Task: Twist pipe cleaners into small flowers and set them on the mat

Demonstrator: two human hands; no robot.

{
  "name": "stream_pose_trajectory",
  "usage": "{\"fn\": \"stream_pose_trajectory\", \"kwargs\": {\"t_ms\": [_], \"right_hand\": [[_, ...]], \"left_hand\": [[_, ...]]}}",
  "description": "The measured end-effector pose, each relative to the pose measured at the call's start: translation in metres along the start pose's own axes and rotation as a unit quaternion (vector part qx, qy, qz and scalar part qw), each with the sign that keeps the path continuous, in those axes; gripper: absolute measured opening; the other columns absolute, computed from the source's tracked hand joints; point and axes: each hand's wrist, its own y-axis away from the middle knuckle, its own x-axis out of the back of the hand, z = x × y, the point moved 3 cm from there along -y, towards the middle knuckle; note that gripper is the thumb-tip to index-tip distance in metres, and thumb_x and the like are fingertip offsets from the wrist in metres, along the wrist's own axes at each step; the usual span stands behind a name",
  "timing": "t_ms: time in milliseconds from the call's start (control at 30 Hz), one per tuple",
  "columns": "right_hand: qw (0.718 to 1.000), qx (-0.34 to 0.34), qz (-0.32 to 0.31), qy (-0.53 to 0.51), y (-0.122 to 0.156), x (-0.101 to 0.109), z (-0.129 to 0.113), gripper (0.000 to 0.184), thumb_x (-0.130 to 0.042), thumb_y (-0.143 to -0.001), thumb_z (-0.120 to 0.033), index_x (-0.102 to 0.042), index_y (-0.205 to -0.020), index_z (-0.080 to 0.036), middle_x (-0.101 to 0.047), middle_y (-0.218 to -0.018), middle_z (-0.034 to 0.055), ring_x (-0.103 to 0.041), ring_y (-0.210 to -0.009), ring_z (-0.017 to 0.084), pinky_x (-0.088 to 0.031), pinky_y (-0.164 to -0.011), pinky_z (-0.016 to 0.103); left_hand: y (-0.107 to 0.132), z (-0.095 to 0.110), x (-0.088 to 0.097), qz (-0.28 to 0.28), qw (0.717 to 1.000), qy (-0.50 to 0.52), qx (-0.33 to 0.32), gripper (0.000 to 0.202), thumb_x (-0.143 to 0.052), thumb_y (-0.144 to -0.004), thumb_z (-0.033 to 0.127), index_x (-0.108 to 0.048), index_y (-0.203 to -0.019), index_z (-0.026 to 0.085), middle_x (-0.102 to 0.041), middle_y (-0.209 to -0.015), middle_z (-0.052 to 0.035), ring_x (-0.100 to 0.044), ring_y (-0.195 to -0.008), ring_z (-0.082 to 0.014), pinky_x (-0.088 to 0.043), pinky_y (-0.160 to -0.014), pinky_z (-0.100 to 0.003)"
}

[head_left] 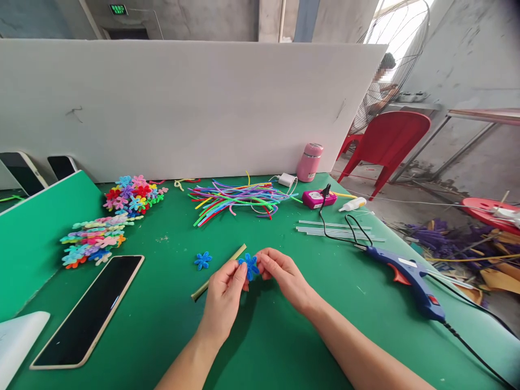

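Left hand (224, 290) in narrow pinch on blue flower (251, 266)

"EXIT" on a green sign (118, 10)

Blue flower (250, 266): vivid blue, fuzzy, narrow rounded petals spread around center. Held between thumb and fingers of left hand (224, 290), left petals partly covered by thumb. Fingertips of right hand (285, 275) at flower's right edge; whether they pinch petal there, hard to tell. Petal side turned toward viewer, lower petals pointing down. Flower sits between both hands, in front of green tabletop (162, 325); exact height above surface unclear.
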Motion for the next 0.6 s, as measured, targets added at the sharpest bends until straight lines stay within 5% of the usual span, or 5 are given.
{"fn": "stream_pose_trajectory", "kwargs": {"t_ms": [267, 600], "right_hand": [[1.000, 0.006, 0.019, 0.004, 0.0010, -0.0005, 0.0009, 0.032, -0.058, -0.071, -0.045, -0.050, -0.065, -0.015, -0.042, -0.057, -0.0043, -0.034, -0.052, 0.008, -0.026, -0.051, 0.023], [1.000, 0.010, 0.009, -0.017, 0.0016, -0.0012, 0.0032, 0.030, -0.058, -0.071, -0.043, -0.047, -0.063, -0.016, -0.045, -0.058, -0.0034, -0.037, -0.055, 0.009, -0.029, -0.052, 0.022]], "left_hand": [[-0.0012, -0.0053, -0.0006, -0.015, 0.995, 0.092, 0.037, 0.026, -0.054, -0.076, 0.034, -0.057, -0.057, 0.016, -0.051, -0.056, 0.0007, -0.042, -0.059, -0.0129, -0.034, -0.058, -0.024], [-0.0013, -0.0088, -0.0027, -0.039, 0.995, 0.072, 0.051, 0.016, -0.064, -0.068, 0.030, -0.061, -0.063, 0.015, -0.051, -0.054, 0.0023, -0.043, -0.055, -0.0109, -0.035, -0.053, -0.021]]}}
